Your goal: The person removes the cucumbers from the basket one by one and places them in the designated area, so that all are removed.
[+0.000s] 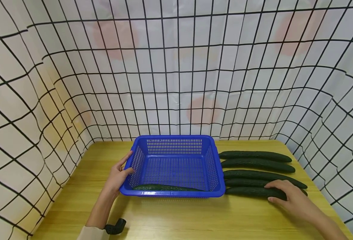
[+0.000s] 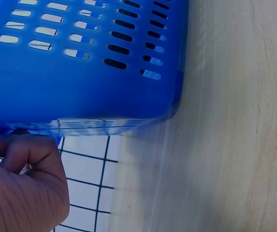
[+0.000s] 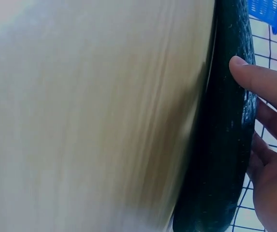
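A blue plastic basket with slotted walls stands in the middle of the table. My left hand grips its left rim, thumb over the inner side and fingers outside; the left wrist view shows the curled hand against the basket wall. One dark green cucumber lies inside along the front wall. To the right, my right hand holds the nearest cucumber near its right end. In the right wrist view, the thumb presses one side of this cucumber and the fingers reach round the other.
Several more cucumbers lie side by side to the basket's right, their left ends close to its wall. White cloth walls with a black grid enclose the wooden table at the back and both sides.
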{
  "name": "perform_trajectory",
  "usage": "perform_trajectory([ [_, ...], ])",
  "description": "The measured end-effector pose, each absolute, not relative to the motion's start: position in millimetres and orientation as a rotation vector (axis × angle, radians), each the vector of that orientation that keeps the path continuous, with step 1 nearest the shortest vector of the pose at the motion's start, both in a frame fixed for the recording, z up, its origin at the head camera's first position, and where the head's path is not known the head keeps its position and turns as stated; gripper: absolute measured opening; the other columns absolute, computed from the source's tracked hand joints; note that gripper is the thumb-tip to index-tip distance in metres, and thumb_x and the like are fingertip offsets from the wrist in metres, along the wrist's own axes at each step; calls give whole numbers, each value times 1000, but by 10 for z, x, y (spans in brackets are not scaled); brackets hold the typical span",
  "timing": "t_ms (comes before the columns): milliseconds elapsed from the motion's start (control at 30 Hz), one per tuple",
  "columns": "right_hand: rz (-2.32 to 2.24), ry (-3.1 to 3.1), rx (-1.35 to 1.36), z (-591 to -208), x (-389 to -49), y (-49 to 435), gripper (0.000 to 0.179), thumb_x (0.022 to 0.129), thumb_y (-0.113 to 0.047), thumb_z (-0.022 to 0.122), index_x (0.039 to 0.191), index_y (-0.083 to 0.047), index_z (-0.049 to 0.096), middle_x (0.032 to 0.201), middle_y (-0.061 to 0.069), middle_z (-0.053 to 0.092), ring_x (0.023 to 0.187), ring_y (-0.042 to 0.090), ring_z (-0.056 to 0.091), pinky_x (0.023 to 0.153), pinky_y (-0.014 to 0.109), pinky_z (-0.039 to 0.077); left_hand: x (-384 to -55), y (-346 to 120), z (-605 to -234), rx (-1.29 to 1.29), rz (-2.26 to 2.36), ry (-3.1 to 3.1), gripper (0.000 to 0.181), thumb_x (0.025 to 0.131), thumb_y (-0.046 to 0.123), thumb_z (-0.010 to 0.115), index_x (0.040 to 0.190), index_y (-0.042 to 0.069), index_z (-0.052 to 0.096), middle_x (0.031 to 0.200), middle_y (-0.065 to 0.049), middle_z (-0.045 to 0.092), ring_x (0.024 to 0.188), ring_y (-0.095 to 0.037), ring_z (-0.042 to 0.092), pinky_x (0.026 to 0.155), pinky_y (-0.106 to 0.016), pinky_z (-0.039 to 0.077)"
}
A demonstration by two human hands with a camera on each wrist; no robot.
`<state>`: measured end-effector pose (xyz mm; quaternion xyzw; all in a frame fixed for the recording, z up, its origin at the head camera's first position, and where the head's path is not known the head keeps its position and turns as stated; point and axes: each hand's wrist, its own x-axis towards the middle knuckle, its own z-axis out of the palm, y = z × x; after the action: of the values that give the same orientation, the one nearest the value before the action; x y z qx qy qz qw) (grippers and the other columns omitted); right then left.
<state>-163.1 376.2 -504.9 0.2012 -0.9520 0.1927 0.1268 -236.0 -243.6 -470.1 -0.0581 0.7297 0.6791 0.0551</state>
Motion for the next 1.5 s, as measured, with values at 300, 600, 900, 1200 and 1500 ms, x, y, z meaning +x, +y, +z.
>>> perform_trajectory([
  [300,477,-2734,639,-5101,-1639,3735,41,78,-23,88,114,-32,71,117,-13,67,106,4,56,82,29,55,-2360,-2438,-4710,-181,2069,2214,77,96,2,58,160,37,36,146,-32,53,99,-33,71,77,-46,63],
  [600,467,-2769,594,-5075,-1622,3685,37,78,-28,89,110,-32,70,114,-15,66,104,11,59,82,36,56,-2351,-2435,-4711,-179,2076,2219,77,95,1,59,160,35,38,143,-32,55,98,-33,72,75,-44,64],
  [900,495,-2826,539,-5047,-1602,3634,33,80,-40,86,109,-33,71,115,-14,66,106,18,60,85,42,56,-2346,-2427,-4715,-184,2064,2217,77,95,1,58,160,36,37,147,-30,52,103,-35,70,77,-46,63],
  [1200,597,-2896,410,-4967,-1608,3542,22,93,-42,74,109,-28,73,114,-9,68,106,27,63,83,47,56,-2355,-2430,-4716,-174,2065,2211,77,95,1,57,161,35,35,146,-32,52,96,-31,72,75,-46,63],
  [1500,658,-2795,469,-4780,-1796,3325,25,98,-37,69,118,-22,72,119,-7,68,109,24,63,87,48,55,-2350,-2427,-4689,-178,2079,2203,77,95,1,58,160,36,37,144,-31,54,97,-32,72,74,-44,63],
])
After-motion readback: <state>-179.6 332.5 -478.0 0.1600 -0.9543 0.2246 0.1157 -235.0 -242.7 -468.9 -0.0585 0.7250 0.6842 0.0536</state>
